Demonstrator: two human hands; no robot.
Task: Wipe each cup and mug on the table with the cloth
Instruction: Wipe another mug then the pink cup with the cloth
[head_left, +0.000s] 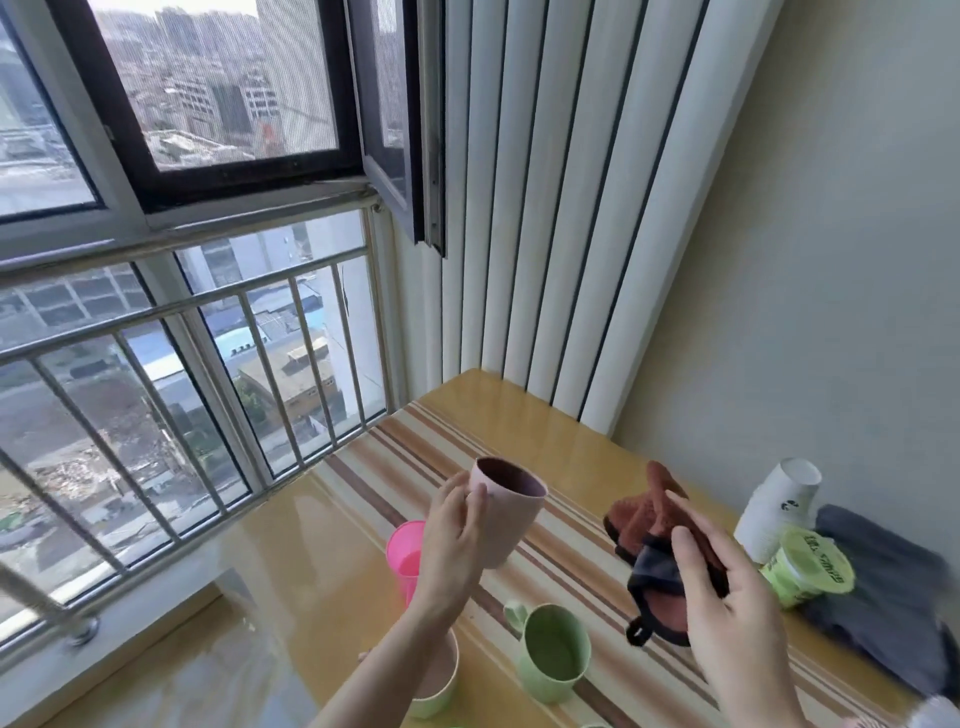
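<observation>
My left hand holds a pale pink cup tilted above the table, its dark inside facing up and to the right. To its right, my right hand grips a rust-red cloth with a dark blue backing and a small black loop hanging below. Cup and cloth are apart. A bright pink cup stands behind my left wrist. A green mug with a handle stands near the front. A light cup with a pinkish inside is partly hidden under my left forearm.
The yellow table has a striped runner down its middle. At the right, by the wall, stand a stack of white paper cups, a green lidded tub and a dark grey cloth. A railed window is on the left.
</observation>
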